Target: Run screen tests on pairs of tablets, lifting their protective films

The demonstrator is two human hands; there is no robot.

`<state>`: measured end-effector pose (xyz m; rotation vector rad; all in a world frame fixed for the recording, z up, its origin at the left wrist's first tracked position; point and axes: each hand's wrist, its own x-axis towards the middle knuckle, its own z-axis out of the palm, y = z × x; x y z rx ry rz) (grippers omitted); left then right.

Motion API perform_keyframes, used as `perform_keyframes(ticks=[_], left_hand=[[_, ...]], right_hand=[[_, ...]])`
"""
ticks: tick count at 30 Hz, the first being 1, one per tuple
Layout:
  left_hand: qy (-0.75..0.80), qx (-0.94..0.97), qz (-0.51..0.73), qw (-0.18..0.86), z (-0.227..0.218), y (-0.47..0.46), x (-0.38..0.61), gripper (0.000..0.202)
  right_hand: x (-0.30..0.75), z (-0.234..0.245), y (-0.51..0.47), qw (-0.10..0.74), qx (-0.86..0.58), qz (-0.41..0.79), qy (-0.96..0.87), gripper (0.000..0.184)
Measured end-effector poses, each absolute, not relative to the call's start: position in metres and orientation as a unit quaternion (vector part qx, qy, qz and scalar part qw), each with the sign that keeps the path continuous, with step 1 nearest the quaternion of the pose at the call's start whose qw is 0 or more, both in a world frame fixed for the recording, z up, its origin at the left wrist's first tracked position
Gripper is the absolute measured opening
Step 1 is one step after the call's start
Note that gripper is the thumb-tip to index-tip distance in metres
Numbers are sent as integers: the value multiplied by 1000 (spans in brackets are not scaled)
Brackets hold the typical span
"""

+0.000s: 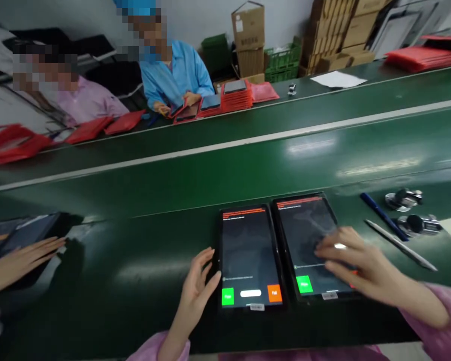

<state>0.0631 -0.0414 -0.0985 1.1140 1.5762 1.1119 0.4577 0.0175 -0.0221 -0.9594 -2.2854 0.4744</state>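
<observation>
Two black tablets lie side by side on the green bench, both screens lit with red text at the top. The left tablet [248, 245] shows a green button, a white bar and an orange "Fail" button. My left hand [200, 282] rests by its left edge, fingers apart and slightly bent, holding nothing. Over the lower right of the right tablet [302, 233] hovers my right hand [357, 265], with fingers stretched toward the screen and nothing held. It covers most of that tablet's orange button. Whether its fingertips touch the glass I cannot tell.
At right lie a blue pen [383, 215], a white stylus [402, 245] and metal-and-black gadgets [419, 224]. A neighbour's hand [26, 263] touches dark devices at left. Beyond the green conveyor [195, 175], two people sit near red pouches [236, 100]; cardboard boxes [249, 30] stand behind.
</observation>
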Motion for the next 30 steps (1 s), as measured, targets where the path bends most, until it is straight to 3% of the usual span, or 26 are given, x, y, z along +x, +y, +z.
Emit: perform_keyframes(ticks=[3, 6, 13, 20, 26, 30], left_hand=[[647, 409, 459, 450, -100, -64, 63, 55], [647, 395, 476, 446, -103, -70, 67, 52], [626, 408, 489, 451, -109, -78, 69, 50], [623, 412, 482, 459, -112, -93, 71, 49], [627, 483, 456, 406, -103, -71, 62, 54], [578, 620, 418, 328, -80, 8, 63, 53]], right_hand=[[444, -29, -15, 220, -305, 56, -925, 21], [438, -32, -25, 203, -296, -23, -933, 24], [437, -13, -17, 267, -291, -5, -919, 16], [436, -20, -16, 259, -282, 0, -924, 20], [448, -23, 12, 237, -320, -28, -917, 22], [437, -40, 71, 173, -423, -64, -887, 48]])
